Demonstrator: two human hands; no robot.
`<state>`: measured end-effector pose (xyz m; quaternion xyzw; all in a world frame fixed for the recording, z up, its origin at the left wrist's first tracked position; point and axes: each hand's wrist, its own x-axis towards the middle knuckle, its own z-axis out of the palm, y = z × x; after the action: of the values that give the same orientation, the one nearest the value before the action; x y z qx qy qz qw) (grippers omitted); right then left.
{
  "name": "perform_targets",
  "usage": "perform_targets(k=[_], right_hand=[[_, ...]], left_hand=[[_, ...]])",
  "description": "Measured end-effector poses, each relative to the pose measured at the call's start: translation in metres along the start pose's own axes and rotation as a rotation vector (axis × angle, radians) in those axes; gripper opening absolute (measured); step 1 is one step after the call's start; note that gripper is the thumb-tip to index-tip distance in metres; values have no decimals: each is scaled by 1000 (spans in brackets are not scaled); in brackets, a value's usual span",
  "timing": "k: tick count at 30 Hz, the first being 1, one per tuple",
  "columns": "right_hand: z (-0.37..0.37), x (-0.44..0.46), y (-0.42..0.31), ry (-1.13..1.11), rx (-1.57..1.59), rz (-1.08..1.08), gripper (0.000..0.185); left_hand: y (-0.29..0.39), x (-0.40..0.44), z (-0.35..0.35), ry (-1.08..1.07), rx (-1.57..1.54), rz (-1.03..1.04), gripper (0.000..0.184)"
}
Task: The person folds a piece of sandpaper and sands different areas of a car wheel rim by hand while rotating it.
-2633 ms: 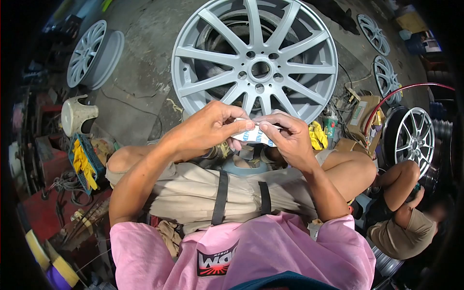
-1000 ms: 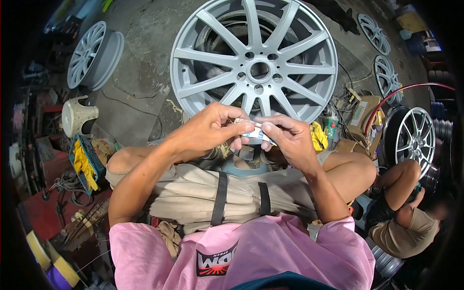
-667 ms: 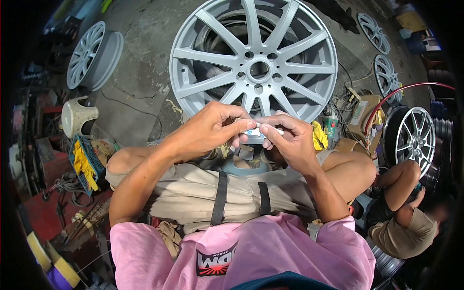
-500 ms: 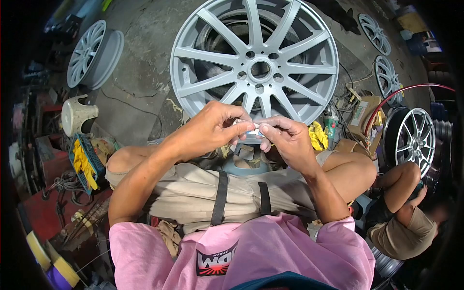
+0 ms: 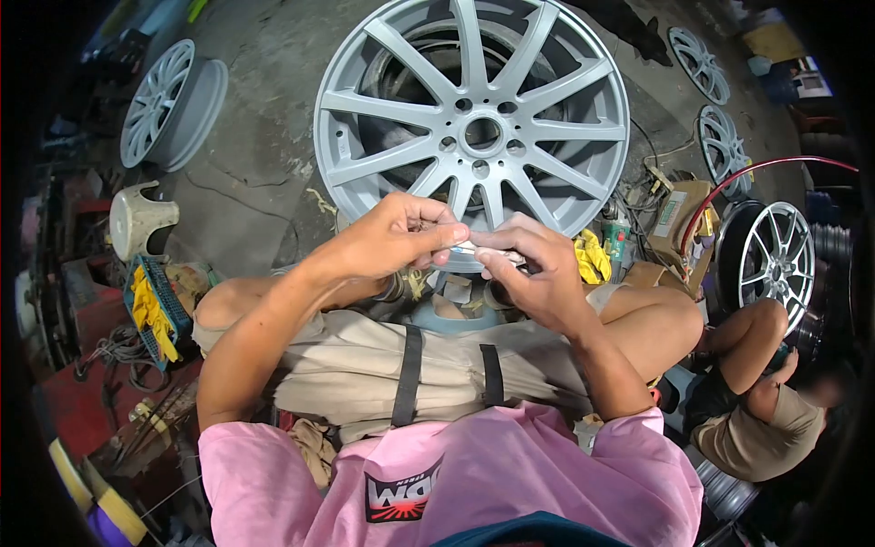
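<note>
Close together over my lap, both hands pinch a small white piece with blue marks point(image 5: 465, 246). My left hand point(image 5: 392, 239) holds its left end between thumb and fingers. The fingers of my right hand point(image 5: 536, 263) are curled around its right end. Most of the piece is covered by fingertips, so its kind cannot be made out. Just beyond the hands lies a large grey multi-spoke wheel rim point(image 5: 392, 111), face up, with bolt holes round its centre.
At left are a standing grey rim point(image 5: 157, 109), a cream stool point(image 5: 141, 219) and a blue basket point(image 5: 166, 314) with yellow gloves. To the right are another yellow glove point(image 5: 592, 258), a cardboard box point(image 5: 676, 217), a red hose point(image 5: 756, 166) and a seated person point(image 5: 761, 424) beside a rim.
My right hand has turned, its fingers now curled further over the white piece. Both hands remain together. The whole view has shifted slightly.
</note>
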<state>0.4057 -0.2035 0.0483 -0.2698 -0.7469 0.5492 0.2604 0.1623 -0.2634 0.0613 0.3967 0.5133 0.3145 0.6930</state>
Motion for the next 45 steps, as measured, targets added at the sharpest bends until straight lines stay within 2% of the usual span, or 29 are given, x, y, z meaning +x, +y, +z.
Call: perform_targets(k=[1,2,5,9,11,12,14,15,19,21,24,32,38,42,45], right_hand=[[-1,1,-2,13,-285,-215,25],[0,-1,-4,13,-288,-216,25],[3,-6,3,45,-502,-384,44],[3,-4,5,19,-494,-396,36],[1,3,10,71,-426,-277,25],[-3,9,16,61,-432,-279,25],[-19,24,37,182,-565,-107,16],[-25,29,52,174,-573,-108,16],[-28,44,91,191,-696,-113,16],[-28,47,98,165,-731,-117,17],[-27,52,104,132,-785,-110,22],[-20,89,91,-217,-1150,-143,9],[-19,89,99,-193,-1135,-26,10],[-15,96,105,-200,-1170,-70,9],[-10,89,113,-76,-1130,-73,10]], left_hand=[[-5,3,-4,-53,-75,-20,24],[-8,5,-7,-107,-148,-40,24],[-14,7,-11,-182,-299,-99,25],[-14,9,-13,-218,-292,-107,25],[-11,8,-13,-129,-17,11,28],[-8,6,-18,-126,-26,18,28],[6,-1,-30,406,757,475,33],[23,-10,-33,462,800,481,33],[64,-33,-40,393,704,418,31],[61,-34,-42,463,872,591,30],[53,-38,-45,490,924,600,28],[50,-43,-49,467,964,575,27],[54,-48,-47,473,910,608,26],[45,-53,-52,517,953,605,25],[51,-58,-55,487,962,564,26]])
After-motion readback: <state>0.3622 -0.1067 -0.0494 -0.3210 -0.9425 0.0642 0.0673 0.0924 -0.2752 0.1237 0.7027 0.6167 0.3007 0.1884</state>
